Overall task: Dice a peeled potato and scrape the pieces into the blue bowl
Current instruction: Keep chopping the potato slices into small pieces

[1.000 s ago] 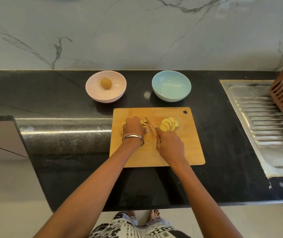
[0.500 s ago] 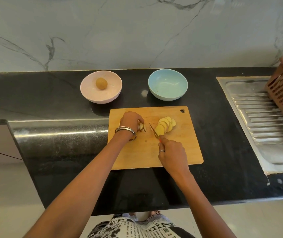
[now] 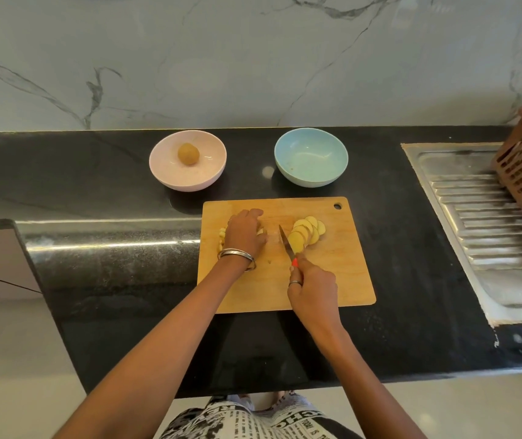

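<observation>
left hand fingers curled over cut potato pieces on cutting board | right hand grips knife beside potato slices | blue bowl near tabletop's far edge

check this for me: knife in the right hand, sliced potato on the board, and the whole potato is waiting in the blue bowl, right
Not quite. The head view shows the whole potato in the pink bowl; the blue bowl holds none. The knife in the right hand and slices on the board are right.

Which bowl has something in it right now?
The pink bowl, left of the blue bowl behind the cutting board. It holds one round brownish potato; the blue bowl holds no potato pieces.
</observation>
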